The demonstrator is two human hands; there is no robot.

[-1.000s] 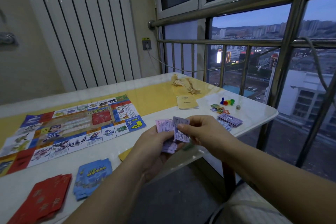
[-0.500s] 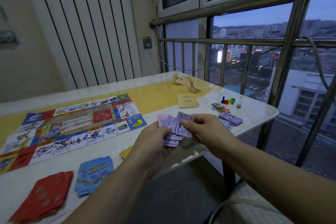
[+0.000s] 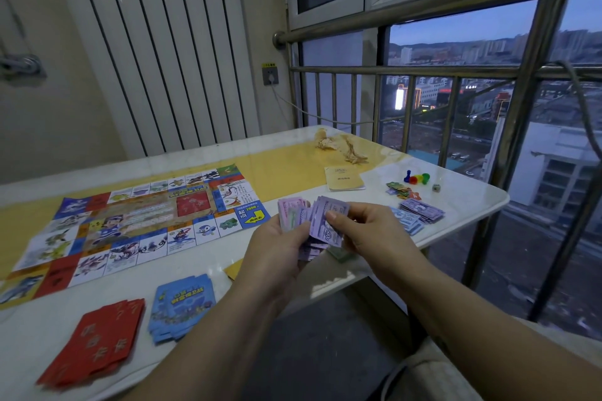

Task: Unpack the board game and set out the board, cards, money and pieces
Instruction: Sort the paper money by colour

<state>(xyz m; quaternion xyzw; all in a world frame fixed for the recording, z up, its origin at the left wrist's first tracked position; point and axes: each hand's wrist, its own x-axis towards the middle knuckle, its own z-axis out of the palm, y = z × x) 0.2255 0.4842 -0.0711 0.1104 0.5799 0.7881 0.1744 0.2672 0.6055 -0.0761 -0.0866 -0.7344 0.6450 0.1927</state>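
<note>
Red card stack (image 3: 94,348) lies at the near left of the table (image 3: 472,202), slightly fanned. The game board (image 3: 140,225) is unfolded flat behind it, well apart from the window. The blue card stack (image 3: 182,306) sits just right of the red one, near the front edge and not touching it.

Your left hand (image 3: 277,251) is over the front edge, fingers curled round a fanned bundle of purple and pink play money (image 3: 312,221). Your right hand (image 3: 368,231) pinches the top purple note of that fan between thumb and forefinger; its other fingers are curled behind the bundle. A green note (image 3: 340,252) lies on the table under your hands. A yellow corner (image 3: 234,268) pokes out beside your left wrist; can't tell what it is.

Further right:
- crumpled wrapper (image 3: 338,146) at the far edge
- yellow booklet (image 3: 343,178) flat, just in front of the wrapper
- sorted note piles (image 3: 420,210) flat, just beyond your right hand
- small pile of coloured tokens (image 3: 402,190) behind the piles
- blue, red, yellow and green pawns (image 3: 417,177) clustered upright
- die (image 3: 436,187) just right of the tokens
</note>
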